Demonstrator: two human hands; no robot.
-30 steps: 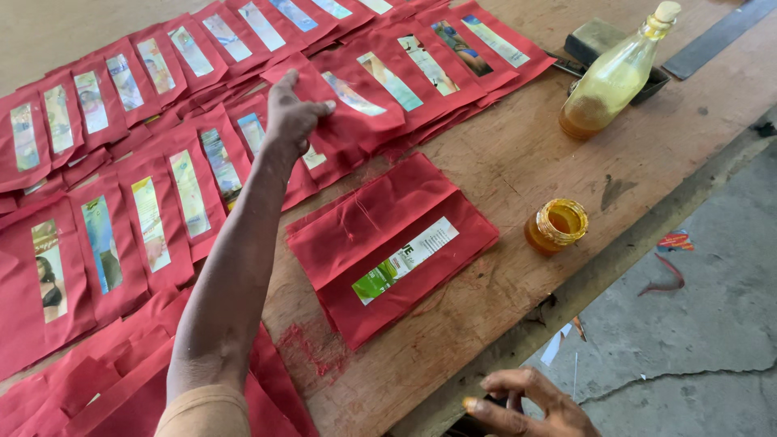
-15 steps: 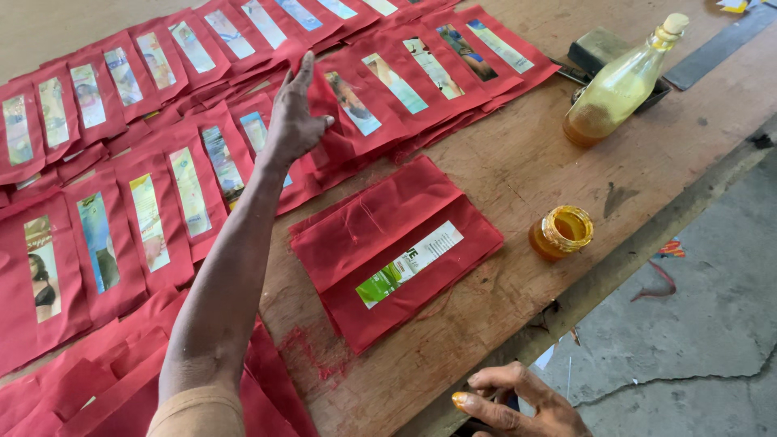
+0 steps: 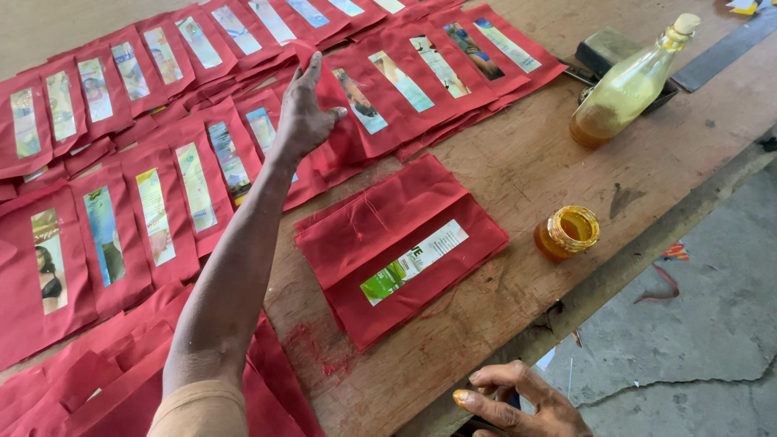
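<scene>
Up top, left hand (image 3: 303, 109) has fingers loosely spread w/ thumb out, palm down, touching a red pouch (image 3: 344, 133) in the overlapped rows; arm stretched fwd over them. Right hand (image 3: 518, 400) rests at bench edge, fingers curled, holding nothing clear, yellow-stained fingertip (image 3: 461, 397). Folded red pouch (image 3: 401, 247) lies alone, just right of that arm, near small amber jar (image 3: 566, 233).

The left hand (image 3: 303, 109) is bare, its forearm uncovered up to a short tan sleeve (image 3: 198, 409) at the upper arm. The right hand (image 3: 518, 400) is bare too, with yellow-orange residue on one fingertip (image 3: 460, 396).
</scene>
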